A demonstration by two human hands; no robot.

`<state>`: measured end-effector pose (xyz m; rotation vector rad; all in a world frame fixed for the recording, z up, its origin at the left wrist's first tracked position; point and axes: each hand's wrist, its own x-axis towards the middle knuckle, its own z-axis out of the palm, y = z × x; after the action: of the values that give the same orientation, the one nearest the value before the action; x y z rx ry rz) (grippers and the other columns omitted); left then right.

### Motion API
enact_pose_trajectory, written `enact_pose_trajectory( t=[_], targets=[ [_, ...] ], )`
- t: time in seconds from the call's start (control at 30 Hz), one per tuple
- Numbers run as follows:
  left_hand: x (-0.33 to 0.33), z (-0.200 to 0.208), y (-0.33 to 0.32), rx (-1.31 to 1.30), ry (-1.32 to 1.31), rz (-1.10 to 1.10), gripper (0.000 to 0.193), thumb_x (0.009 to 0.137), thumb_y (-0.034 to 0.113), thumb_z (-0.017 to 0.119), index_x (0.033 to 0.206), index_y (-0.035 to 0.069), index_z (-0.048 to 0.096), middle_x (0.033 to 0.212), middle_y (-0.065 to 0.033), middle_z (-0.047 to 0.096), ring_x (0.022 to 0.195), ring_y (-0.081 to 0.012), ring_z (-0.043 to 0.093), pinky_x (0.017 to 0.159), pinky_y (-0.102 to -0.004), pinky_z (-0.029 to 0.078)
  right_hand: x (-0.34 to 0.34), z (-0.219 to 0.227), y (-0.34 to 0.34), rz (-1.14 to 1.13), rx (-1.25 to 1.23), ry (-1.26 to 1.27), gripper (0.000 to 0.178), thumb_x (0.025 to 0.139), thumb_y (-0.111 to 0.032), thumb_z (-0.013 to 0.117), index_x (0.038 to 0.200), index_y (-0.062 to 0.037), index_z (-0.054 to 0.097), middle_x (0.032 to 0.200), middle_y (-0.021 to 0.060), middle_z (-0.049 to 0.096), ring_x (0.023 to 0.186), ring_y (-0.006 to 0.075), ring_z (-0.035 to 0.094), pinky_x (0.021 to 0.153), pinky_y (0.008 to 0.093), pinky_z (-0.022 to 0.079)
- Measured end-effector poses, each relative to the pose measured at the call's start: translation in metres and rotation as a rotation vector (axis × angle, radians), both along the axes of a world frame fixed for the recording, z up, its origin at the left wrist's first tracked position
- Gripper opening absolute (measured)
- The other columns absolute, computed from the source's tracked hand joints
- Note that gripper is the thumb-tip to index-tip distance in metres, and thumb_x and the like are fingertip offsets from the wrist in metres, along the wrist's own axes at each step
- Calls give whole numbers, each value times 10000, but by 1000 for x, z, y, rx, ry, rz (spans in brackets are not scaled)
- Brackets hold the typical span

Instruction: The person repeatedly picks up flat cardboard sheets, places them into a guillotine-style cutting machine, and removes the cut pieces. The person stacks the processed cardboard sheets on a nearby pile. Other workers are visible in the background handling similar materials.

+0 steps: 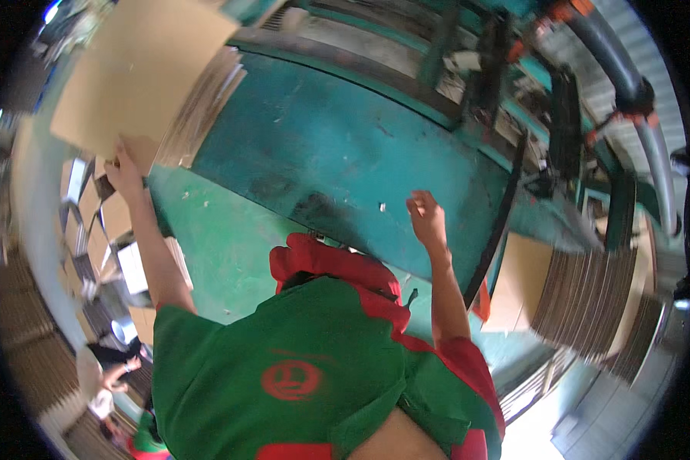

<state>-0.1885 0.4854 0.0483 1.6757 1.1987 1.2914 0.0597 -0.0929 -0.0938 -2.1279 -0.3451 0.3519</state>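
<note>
A green, scuffed worktable point(337, 138) bears a stack of flat cardboard sheets point(203, 111) at its left end; past its right end stands a second cardboard stack point(583, 299), edges showing. The uppermost cardboard sheet point(142, 69) extends forward from the left hand point(126, 172), whose fingers touch its near edge; whether they pinch it, I cannot tell. The right hand point(427, 218), loosely curled and holding nothing visible, is over the tabletop, well apart from that sheet.

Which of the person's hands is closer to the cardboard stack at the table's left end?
Left. The left hand is at the near edge of the cardboard stack; the right hand is well away from it, over the right part of the teal table.
</note>
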Motion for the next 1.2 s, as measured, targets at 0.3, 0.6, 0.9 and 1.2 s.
enact_pose_trajectory(
  t=[0.3,0.6,0.9,1.2],
  targets=[
    [-41,-105,106,-533,358,-192,666,899,627,512,1246,60,481,1164,-101,518,1057,-242,552,781,-429,534,-87,-30,61,13,-557,-402,497,816,-186,705,1283,-110,551,1315,129,500,1240,315,454,1021,481,377],
    [-58,-154,-87,-529,-81,-45,497,1000,368,464,1378,60,367,1335,-185,488,1126,-338,569,791,-507,537,-88,-55,41,22,-522,-566,159,768,-79,569,905,-74,648,945,82,579,952,273,553,807,411,448],
    [88,-114,-378,-91,224,-1156,255,964,148,569,1206,72,546,1062,-69,604,936,-169,594,704,-294,526,-174,-40,-100,34,-140,-108,177,778,-105,553,912,0,600,873,210,643,838,401,638,723,511,516],
    [298,-128,-736,695,439,-1919,449,862,211,664,1246,38,509,1243,-197,524,1168,-362,492,986,-513,407,-307,-53,-356,-970,377,509,331,891,-296,641,1083,-26,652,905,157,693,816,264,674,715,362,535]
  ],
)
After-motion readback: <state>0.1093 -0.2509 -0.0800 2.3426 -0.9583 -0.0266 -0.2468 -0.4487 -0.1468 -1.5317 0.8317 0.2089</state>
